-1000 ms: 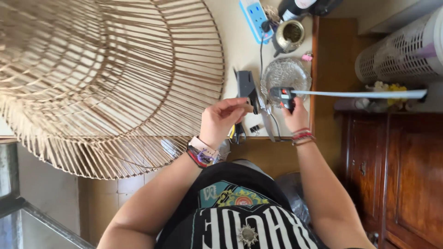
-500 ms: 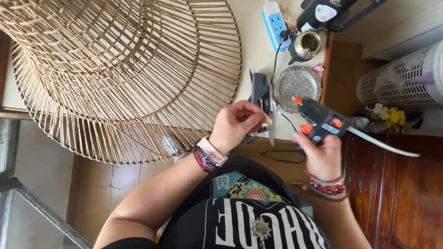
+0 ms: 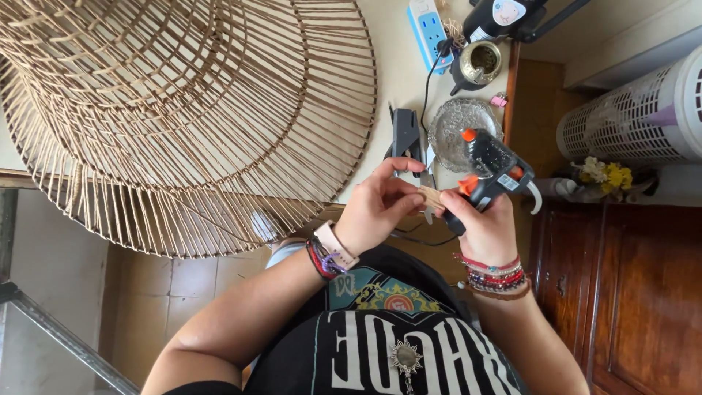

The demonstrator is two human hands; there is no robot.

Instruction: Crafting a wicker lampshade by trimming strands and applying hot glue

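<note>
My right hand (image 3: 482, 223) grips a black and orange glue gun (image 3: 491, 167) with its nozzle pointing away from me, over a round glass dish (image 3: 453, 128). My left hand (image 3: 376, 208) pinches a small tan strip (image 3: 431, 196) between thumb and fingers; the strip reaches across to my right hand's fingertips. Both hands are close together at the table edge, above my black printed shirt. A large woven rattan lampshade frame (image 3: 183, 110) lies on the pale table (image 3: 398, 73) to the left of my hands.
Black pliers (image 3: 406, 135) lie just beyond my left hand. Farther back sit a blue and white power strip (image 3: 429, 25), a small metal cup (image 3: 479, 60) and a black appliance (image 3: 497, 16). A white perforated basket (image 3: 636, 117) and a dark wooden cabinet (image 3: 629, 292) stand at the right.
My right hand has brought the glue gun in from the right and turned its nozzle away from me. A long white rod seen beside the gun earlier is gone from view. My hands have come together on the strip.
</note>
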